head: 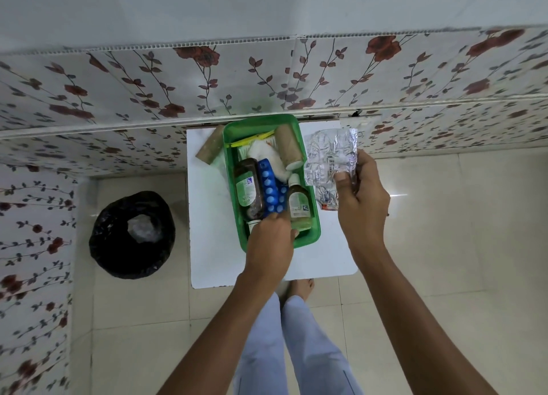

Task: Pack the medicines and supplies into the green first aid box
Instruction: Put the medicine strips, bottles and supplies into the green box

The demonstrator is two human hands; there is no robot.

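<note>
The green first aid box (315,216) sits on a small white table (207,216). Inside lie two bottles with green labels (248,190), a blue blister strip (270,190), white gauze (261,153) and a tan bandage roll (289,147). My left hand (268,240) reaches into the box's near end and pinches the lower end of the blue strip. My right hand (360,196) holds a silver foil blister strip (327,154) above the table, right of the box. Another foil strip (327,200) lies under it on the table.
A second tan bandage roll (211,147) lies on the table just left of the box. A black-lined waste bin (132,234) stands on the tiled floor to the left. A floral-patterned wall runs behind the table. My legs and a foot are below the table's near edge.
</note>
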